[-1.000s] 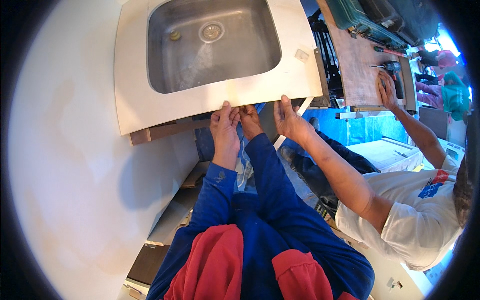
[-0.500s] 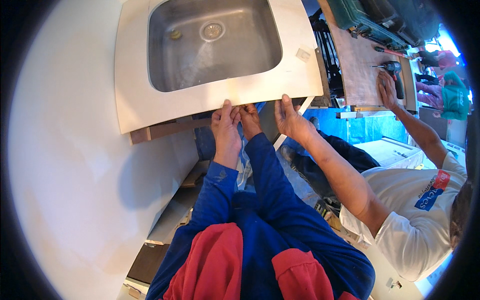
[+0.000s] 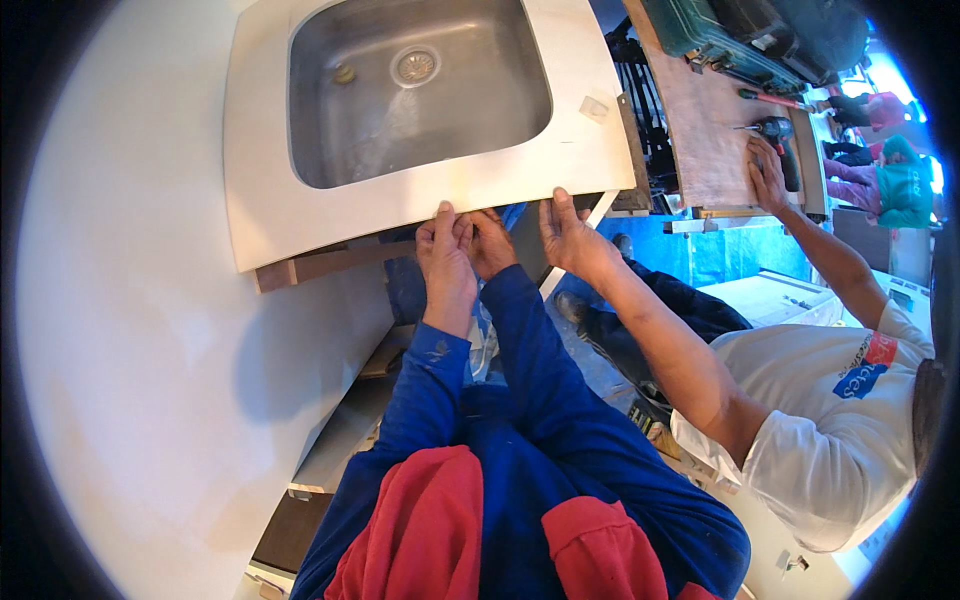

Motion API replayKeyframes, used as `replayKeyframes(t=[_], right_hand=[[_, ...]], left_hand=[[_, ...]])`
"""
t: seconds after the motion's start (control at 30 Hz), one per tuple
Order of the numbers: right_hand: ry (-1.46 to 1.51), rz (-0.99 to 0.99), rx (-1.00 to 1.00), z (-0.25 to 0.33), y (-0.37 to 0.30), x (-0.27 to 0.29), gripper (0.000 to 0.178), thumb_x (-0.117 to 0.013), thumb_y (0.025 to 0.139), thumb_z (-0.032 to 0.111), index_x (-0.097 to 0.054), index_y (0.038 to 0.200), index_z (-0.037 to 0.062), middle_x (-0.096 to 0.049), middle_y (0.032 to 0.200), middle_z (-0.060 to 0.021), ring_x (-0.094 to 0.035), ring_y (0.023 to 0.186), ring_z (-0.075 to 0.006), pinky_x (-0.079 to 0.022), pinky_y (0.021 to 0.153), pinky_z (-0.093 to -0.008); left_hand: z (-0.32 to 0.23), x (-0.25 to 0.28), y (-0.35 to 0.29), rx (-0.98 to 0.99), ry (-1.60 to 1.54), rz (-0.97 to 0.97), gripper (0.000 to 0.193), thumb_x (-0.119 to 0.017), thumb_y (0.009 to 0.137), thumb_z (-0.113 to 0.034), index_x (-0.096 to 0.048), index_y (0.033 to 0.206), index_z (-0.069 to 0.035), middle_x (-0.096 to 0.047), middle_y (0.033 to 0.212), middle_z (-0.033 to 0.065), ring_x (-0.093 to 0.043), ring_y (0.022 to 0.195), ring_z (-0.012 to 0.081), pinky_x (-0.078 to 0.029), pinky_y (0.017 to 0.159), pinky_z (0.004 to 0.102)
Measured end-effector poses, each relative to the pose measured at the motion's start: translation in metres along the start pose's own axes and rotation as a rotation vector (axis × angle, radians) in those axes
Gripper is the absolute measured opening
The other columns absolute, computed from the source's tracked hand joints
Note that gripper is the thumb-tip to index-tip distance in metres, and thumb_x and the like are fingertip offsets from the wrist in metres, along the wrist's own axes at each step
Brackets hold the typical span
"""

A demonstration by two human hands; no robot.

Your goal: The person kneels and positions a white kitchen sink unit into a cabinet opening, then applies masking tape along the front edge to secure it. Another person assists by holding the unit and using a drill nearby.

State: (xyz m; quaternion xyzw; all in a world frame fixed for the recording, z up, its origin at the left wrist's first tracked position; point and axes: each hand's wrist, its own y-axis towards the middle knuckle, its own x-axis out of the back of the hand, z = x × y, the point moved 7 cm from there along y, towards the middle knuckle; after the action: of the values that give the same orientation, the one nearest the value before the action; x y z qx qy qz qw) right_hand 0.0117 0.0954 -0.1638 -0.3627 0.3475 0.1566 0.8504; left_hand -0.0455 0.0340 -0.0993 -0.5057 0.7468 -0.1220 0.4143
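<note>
A pale countertop (image 3: 430,205) with a steel sink (image 3: 365,120) set in it fills the upper middle. My left hand (image 3: 447,262) pinches its front edge, thumb on top and fingers curled beneath. Close beside it, my right hand (image 3: 492,248) has its fingers bent up under the same edge; whatever they hold is hidden by the countertop. To the right, a co-worker's hand (image 3: 578,243) grips the edge too, thumb upward. That person's other hand (image 3: 767,178) rests on a wooden worktop next to a drill driver (image 3: 776,132).
A white wall (image 3: 140,300) runs along the left. The wooden worktop (image 3: 700,140) at the right bears a green tool case (image 3: 690,25) and a red-handled tool (image 3: 770,98). A white panel (image 3: 775,305) lies lower right, near the co-worker's legs. Other people stand at far right.
The whole view has shifted slightly, so the countertop and worktop sit a little further left. Both my hands and the co-worker's hands keep their places at the edge and worktop.
</note>
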Motion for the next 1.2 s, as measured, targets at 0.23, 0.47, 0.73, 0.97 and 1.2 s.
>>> replayKeyframes(t=[0.23, 0.47, 0.73, 0.97, 1.2], right_hand=[[0.169, 0.031, -0.135, -0.009, 0.002, 0.003, 0.023, -0.060, 0.098, 0.014, -0.067, 0.116, 0.0014, -0.073, 0.108, -0.0111, -0.071, 0.093, -0.0202, -0.059, 0.085, -0.0330], [0.205, -0.210, -0.174, -0.026, 0.022, 0.016, 0.029, -0.059, 0.103, 0.024, -0.068, 0.117, 0.0005, -0.074, 0.107, -0.0126, -0.072, 0.092, -0.0210, -0.061, 0.078, -0.0346], [-0.334, -0.217, 0.056, -0.028, 0.028, 0.046, 0.029, -0.061, 0.105, 0.026, -0.067, 0.121, 0.0032, -0.072, 0.108, -0.0107, -0.070, 0.088, -0.0183, -0.060, 0.072, -0.0323], [-0.366, -0.167, 0.050, -0.039, 0.003, 0.031, 0.029, -0.062, 0.104, 0.025, -0.066, 0.122, 0.0029, -0.072, 0.108, -0.0104, -0.069, 0.090, -0.0185, -0.058, 0.075, -0.0328], [-0.390, -0.133, 0.037, -0.035, -0.014, 0.027, 0.030, -0.063, 0.103, 0.024, -0.066, 0.124, 0.0027, -0.071, 0.109, -0.0100, -0.069, 0.092, -0.0186, -0.057, 0.078, -0.0333]], left_hand=[[-0.002, -0.001, -0.001, -0.041, 0.012, -0.019, 0.034, -0.079, 0.097, -0.029, -0.052, 0.103, -0.009, -0.067, 0.100, 0.0057, -0.066, 0.092, 0.0126, -0.055, 0.088, 0.0268], [-0.005, -0.003, -0.005, -0.028, 0.048, -0.014, 0.035, -0.078, 0.097, -0.029, -0.052, 0.104, -0.008, -0.065, 0.105, 0.0071, -0.066, 0.095, 0.0137, -0.055, 0.090, 0.0273], [0.000, 0.001, 0.000, 0.021, 0.036, -0.014, 0.034, -0.081, 0.095, -0.031, -0.054, 0.103, -0.011, -0.069, 0.099, 0.0046, -0.069, 0.096, 0.0121, -0.055, 0.087, 0.0245], [0.002, -0.002, -0.005, 0.029, -0.017, -0.004, 0.032, -0.080, 0.096, -0.029, -0.059, 0.112, -0.010, -0.070, 0.107, 0.0063, -0.069, 0.103, 0.0173, -0.055, 0.094, 0.0296], [0.001, -0.015, -0.010, -0.178, 0.078, -0.045, 0.045, -0.085, 0.090, -0.014, -0.050, 0.115, -0.002, -0.066, 0.106, 0.0082, -0.065, 0.096, 0.0117, -0.055, 0.089, 0.0241]])
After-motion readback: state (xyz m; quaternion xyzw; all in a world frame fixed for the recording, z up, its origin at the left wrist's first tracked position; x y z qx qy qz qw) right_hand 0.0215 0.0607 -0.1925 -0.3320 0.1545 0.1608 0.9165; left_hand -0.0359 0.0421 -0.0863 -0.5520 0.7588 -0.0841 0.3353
